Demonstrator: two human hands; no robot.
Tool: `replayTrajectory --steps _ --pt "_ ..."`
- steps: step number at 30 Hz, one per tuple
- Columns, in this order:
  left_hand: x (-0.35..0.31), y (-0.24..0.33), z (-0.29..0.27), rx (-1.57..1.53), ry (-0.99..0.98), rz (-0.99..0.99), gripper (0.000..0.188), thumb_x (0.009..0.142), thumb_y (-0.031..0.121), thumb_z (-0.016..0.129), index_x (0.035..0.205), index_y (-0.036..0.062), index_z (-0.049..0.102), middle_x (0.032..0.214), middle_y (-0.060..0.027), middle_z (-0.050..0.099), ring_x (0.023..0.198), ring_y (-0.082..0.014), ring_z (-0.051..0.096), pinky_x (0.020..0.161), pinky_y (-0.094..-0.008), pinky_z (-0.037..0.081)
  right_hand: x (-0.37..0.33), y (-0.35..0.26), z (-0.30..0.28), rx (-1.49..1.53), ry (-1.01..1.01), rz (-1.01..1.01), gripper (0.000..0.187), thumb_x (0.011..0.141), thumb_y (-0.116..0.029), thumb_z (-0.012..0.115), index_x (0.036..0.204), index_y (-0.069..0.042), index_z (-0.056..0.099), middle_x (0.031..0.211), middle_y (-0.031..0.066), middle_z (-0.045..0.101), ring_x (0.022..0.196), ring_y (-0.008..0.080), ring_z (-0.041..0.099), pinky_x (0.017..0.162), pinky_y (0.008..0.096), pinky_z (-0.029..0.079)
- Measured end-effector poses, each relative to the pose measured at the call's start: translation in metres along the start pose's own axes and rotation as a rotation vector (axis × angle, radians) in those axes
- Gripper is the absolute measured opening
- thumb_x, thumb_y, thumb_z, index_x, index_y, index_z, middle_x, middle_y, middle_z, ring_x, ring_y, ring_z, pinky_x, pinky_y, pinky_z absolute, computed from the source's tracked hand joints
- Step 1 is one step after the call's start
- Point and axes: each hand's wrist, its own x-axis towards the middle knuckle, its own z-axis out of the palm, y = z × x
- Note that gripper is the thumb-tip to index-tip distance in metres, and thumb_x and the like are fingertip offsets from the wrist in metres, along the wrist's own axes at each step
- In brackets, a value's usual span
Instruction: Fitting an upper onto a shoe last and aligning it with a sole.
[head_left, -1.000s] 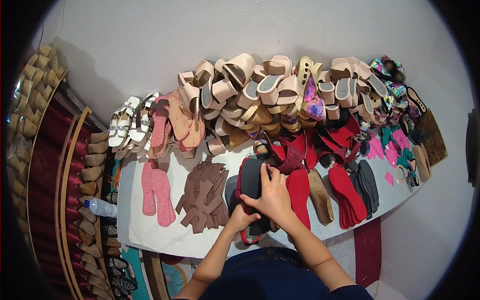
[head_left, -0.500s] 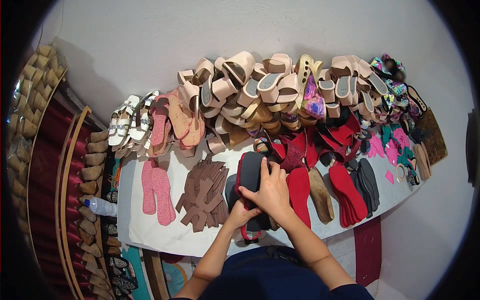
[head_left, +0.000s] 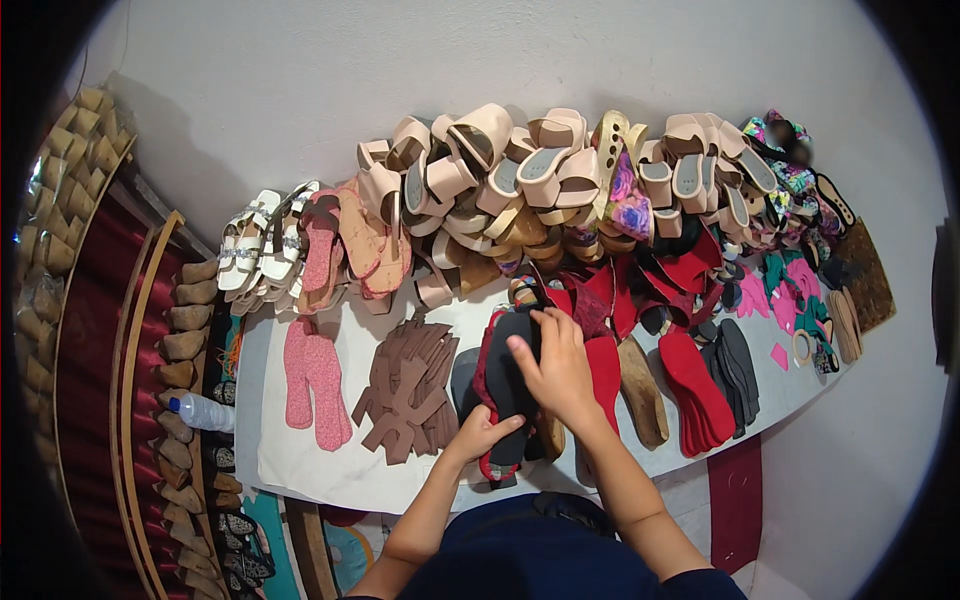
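Observation:
A red slipper (head_left: 512, 372) with a dark grey sole is held over the table's front part, its sole turned up toward me. My left hand (head_left: 482, 436) grips its near end, thumb lying on the sole and fingers underneath. At the far right edge, my right hand (head_left: 560, 372) holds the slipper with its fingers on the rim, its thumb reaching over the sole. A wooden shoe last (head_left: 546, 438) shows partly beside the near end. Red insoles (head_left: 605, 372) lie just right of my right hand, partly covered by it. The slipper's underside is hidden.
Brown strap pieces (head_left: 408, 385) and pink insoles (head_left: 312, 375) lie to the left. On the right are another wooden last (head_left: 642, 395), stacked red insoles (head_left: 695, 395) and grey soles (head_left: 735, 370). Beige sandals (head_left: 480, 140) pile along the wall. A plastic bottle (head_left: 205, 413) lies at the left edge.
My right hand has shifted slightly right, its thumb drawn back up from across the sole. The slipper has tilted a little, baring more of the sole. My left hand keeps its grip.

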Motion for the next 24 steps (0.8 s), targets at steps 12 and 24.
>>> replayTrajectory --steps 12,24 --pt "-0.002 -0.012 0.015 0.503 -0.059 0.082 0.029 0.080 0.026 0.058 0.082 -0.0027 0.060 0.060 -0.0074 0.057 0.052 -0.0084 0.048 0.050 -0.0258 0.040 0.035 0.018 -0.004 0.347 -0.017 0.279 0.061 0.091 -0.036 0.023 0.051 -0.001 0.053 0.046 0.0164 0.048 0.049 0.0346 0.052 0.052 0.0422 0.039" --pt "0.006 0.010 0.025 0.313 -0.027 0.020 0.025 0.080 0.019 0.058 0.090 -0.0049 0.057 0.076 -0.0070 0.062 0.067 -0.0080 0.055 0.060 -0.0218 0.044 0.048 0.043 0.017 0.511 0.050 0.345 0.065 0.091 -0.040 0.020 0.056 -0.002 0.060 0.052 0.0199 0.053 0.053 0.0349 0.055 0.055 0.0430 0.042"
